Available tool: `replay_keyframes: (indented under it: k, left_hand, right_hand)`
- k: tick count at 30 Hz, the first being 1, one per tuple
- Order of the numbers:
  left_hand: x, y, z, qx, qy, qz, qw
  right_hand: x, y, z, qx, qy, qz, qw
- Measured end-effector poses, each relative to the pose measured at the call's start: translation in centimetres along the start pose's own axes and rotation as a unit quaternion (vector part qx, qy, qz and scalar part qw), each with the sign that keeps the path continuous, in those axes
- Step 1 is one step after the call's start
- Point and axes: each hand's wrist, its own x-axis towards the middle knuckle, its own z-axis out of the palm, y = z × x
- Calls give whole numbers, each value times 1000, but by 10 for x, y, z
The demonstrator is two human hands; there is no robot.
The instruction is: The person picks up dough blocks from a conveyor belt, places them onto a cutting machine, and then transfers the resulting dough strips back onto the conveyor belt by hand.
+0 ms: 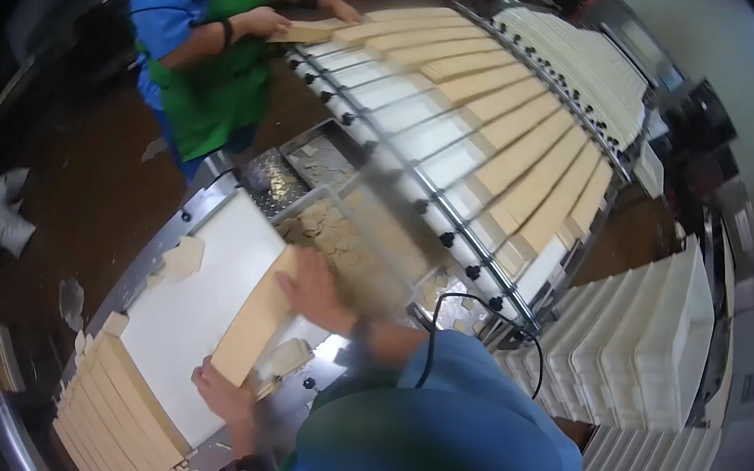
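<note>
Left fingers [210, 382] and right fingers [291, 288] clamp a pale strip [250, 328], long axis pointing toward the scrap tray [303, 204].

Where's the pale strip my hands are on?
In the head view, the pale strip is left of centre, by the right edge of the white surface, your right hand on its upper end, left hand on its lower.

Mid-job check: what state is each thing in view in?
Pale strip: spanning both hands
Left hand: holding one end
Right hand: on the other end
White worktop: partly covered
Row of strips: side by side
Scraps: loose
Far table: partly covered by strips
White bins: nested
Co-worker's hand: on another strip
</note>
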Motion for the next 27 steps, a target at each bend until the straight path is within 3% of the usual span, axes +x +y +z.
replay_keyframes:
  k: [5,7,9,11,12,14,15,17,19,20,22,24,27]
  left_hand:
    - [-16,152,51,-83,7,197,977]
    - [-37,228,58,-85,-74,237,965]
    - [-63,291,62,-112,-147,298,937]
    - [-91,346,57,-117,-232,348,901]
    - [-104,363,64,-116,-235,353,898]
    - [-128,391,78,-180,-385,374,824]
    - [-140,404,83,-179,-388,376,822]
    - [-160,424,94,-238,-474,356,769]
    - [-172,434,109,-225,-499,337,766]
    - [-176,435,120,-217,-517,334,758]
    - [-178,441,134,-204,-535,329,751]
    - [-177,444,145,-209,-568,334,723]
    - [-182,448,154,-224,-575,282,734]
  right_hand:
    - [-2,101,-177,-21,165,148,975]
    - [-12,145,-254,-24,248,177,952]
    - [-26,192,-313,-109,348,204,908]
    - [-45,236,-372,-123,394,223,883]
    - [-58,262,-396,-121,393,259,874]
    - [-79,299,-432,-119,395,297,861]
    - [-87,311,-446,-87,371,313,870]
    - [-98,335,-466,-54,348,331,875]
    - [-103,370,-474,-113,225,365,897]
    - [-101,387,-475,-110,227,364,897]
    - [-95,406,-477,-246,54,323,912]
    - [-90,407,-482,-267,41,329,905]
    - [-86,408,-485,-295,30,338,893]
